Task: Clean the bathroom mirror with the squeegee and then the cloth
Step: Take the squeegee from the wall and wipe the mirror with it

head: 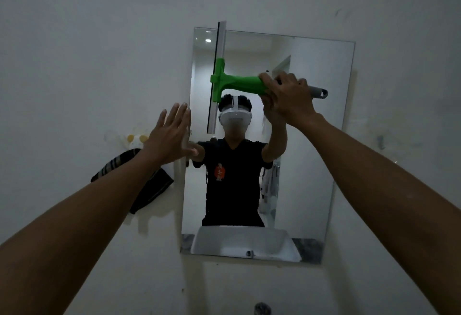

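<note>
A frameless rectangular mirror (pixel 311 140) hangs on the white wall. My right hand (pixel 287 97) grips the green handle of a squeegee (pixel 239 85). Its long blade stands upright against the glass near the mirror's upper left, and its top end pokes above the mirror's top edge. My left hand (pixel 172 135) is flat with fingers spread, pressed at the mirror's left edge. A dark striped cloth (pixel 149 190) hangs on the wall left of the mirror, below my left forearm.
Small yellow hooks (pixel 136 138) sit on the wall above the cloth. The mirror reflects a person in a black shirt and a white basin. A dark fitting (pixel 262 308) shows at the bottom edge of the view.
</note>
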